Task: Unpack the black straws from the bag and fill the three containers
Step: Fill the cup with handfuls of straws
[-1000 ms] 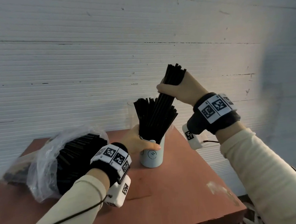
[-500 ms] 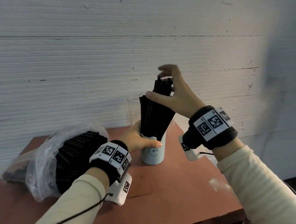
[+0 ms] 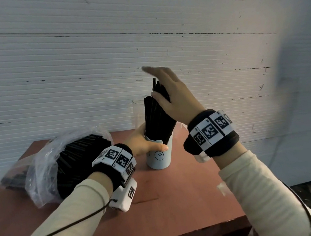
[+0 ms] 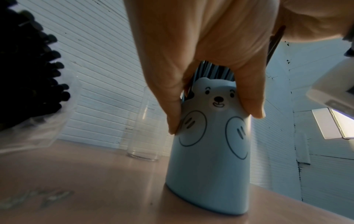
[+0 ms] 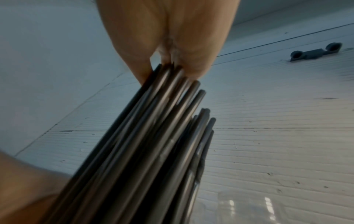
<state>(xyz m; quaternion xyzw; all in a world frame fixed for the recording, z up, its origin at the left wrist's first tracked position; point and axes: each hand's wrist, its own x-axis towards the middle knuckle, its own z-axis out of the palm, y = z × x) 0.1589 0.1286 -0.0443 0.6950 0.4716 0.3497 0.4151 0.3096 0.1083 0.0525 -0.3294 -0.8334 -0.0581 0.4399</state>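
A pale blue bear cup (image 3: 159, 157) (image 4: 210, 159) stands mid-table, packed with black straws (image 3: 155, 117) (image 5: 153, 144) that lean to the right. My left hand (image 3: 144, 143) (image 4: 201, 60) grips the cup around its rim. My right hand (image 3: 169, 95) is open, its straight fingers and palm pressing on the straw tops, thumb against their side. A clear plastic bag (image 3: 41, 168) lies at the table's left, with many black straws (image 3: 74, 157) (image 4: 28, 68) inside it. A clear empty container (image 3: 137, 112) (image 4: 145, 133) stands just behind the cup.
The reddish-brown table (image 3: 179, 202) ends close on the right and front, with floor below. A white ribbed wall (image 3: 143, 42) runs right behind the table. A bit of clear wrapping (image 3: 222, 188) lies near the right edge.
My right hand let go of the bundle it was gripping, and the straws dropped into the cup. The hand opened and now presses flat on their tops. The left hand kept hold of the cup.
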